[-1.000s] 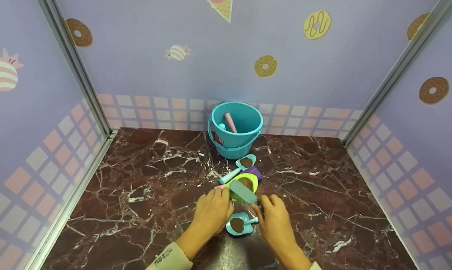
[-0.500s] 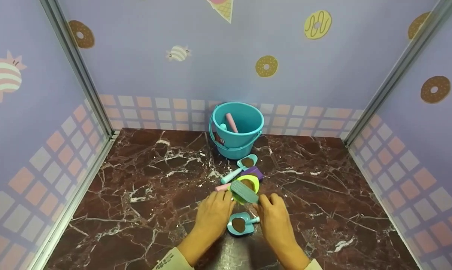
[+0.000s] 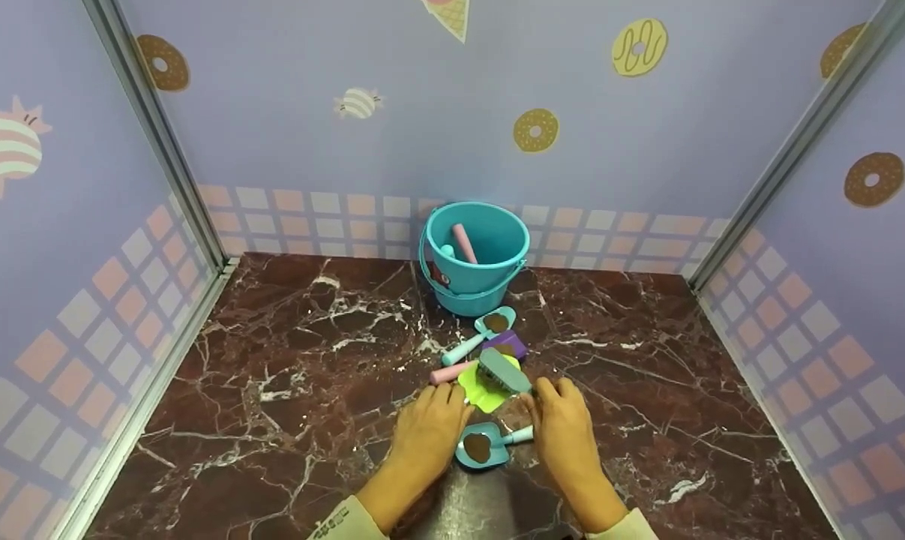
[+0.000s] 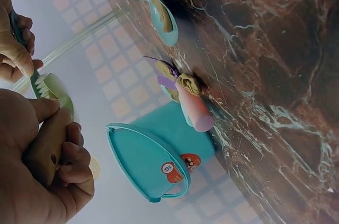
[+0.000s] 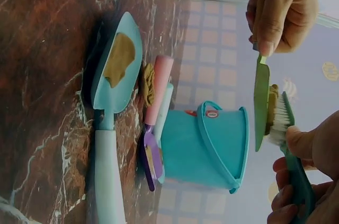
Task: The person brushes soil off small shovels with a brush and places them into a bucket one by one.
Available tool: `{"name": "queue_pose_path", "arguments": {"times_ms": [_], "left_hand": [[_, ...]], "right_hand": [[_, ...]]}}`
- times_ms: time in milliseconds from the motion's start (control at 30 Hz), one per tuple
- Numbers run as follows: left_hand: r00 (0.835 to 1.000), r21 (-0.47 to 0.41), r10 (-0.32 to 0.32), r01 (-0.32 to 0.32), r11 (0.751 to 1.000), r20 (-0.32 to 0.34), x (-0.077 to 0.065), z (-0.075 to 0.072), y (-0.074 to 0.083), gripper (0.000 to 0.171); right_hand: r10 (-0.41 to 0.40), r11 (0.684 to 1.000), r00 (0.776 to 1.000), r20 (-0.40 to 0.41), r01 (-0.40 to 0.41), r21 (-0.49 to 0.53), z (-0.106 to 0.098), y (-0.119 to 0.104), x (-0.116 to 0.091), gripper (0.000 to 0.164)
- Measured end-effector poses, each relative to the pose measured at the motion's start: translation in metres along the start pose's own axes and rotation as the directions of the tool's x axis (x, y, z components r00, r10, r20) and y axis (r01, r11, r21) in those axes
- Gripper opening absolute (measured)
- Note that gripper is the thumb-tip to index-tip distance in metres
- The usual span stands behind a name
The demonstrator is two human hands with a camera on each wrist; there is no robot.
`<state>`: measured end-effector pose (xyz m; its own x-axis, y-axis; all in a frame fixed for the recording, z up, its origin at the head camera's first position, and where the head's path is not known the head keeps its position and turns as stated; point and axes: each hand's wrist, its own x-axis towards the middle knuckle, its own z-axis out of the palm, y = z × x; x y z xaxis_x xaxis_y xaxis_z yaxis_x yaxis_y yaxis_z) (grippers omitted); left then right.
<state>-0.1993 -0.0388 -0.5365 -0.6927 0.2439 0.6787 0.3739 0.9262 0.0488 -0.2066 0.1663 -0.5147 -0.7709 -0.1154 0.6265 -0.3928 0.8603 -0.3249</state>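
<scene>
At the lower centre, the left hand (image 3: 428,427) had fingers curled round the green shovel (image 3: 482,391), seemingly bracing it against the brush (image 3: 504,370) pinched by the right hand (image 3: 564,429).

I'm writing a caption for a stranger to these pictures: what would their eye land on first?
Probably the turquoise bucket, standing at the back of the dark marbled surface with a pink handle leaning inside. Next, in front of it, the left hand holds a bright green scoop while the right hand holds a brush over it. Nearest the viewer, between the forearms, lies a blue shovel bearing a brown lump.
</scene>
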Motion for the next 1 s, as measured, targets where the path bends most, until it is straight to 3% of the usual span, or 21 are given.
{"name": "queue_pose_path", "arguments": {"times_ms": [167,367,633,867,1000], "left_hand": [[0.998,-0.040,-0.040,0.042,0.998,0.049,0.002,-0.005,0.001,0.033],[0.990,-0.073,-0.074,0.083,0.994,0.120,0.005,-0.011,0.002,0.031],[0.988,-0.127,-0.066,0.084,0.988,0.140,0.004,-0.020,0.005,0.030],[0.983,-0.166,-0.085,0.112,0.980,0.164,0.000,-0.023,0.006,0.026],[0.982,-0.165,-0.080,0.108,0.980,0.170,-0.002,-0.022,0.005,0.026]], "right_hand": [[0.047,0.998,0.999,-0.001,-0.046,0.053,-0.006,-0.005,-0.002,0.018],[-0.012,0.998,0.996,-0.092,0.018,0.066,-0.013,-0.015,-0.004,0.017],[0.066,0.996,0.997,0.031,-0.067,0.061,-0.007,-0.010,0.001,0.017],[-0.005,1.000,1.000,-0.023,0.005,-0.006,-0.005,-0.004,0.004,0.022],[0.047,0.998,0.999,-0.006,-0.046,0.034,-0.006,-0.002,0.006,0.020]]}}
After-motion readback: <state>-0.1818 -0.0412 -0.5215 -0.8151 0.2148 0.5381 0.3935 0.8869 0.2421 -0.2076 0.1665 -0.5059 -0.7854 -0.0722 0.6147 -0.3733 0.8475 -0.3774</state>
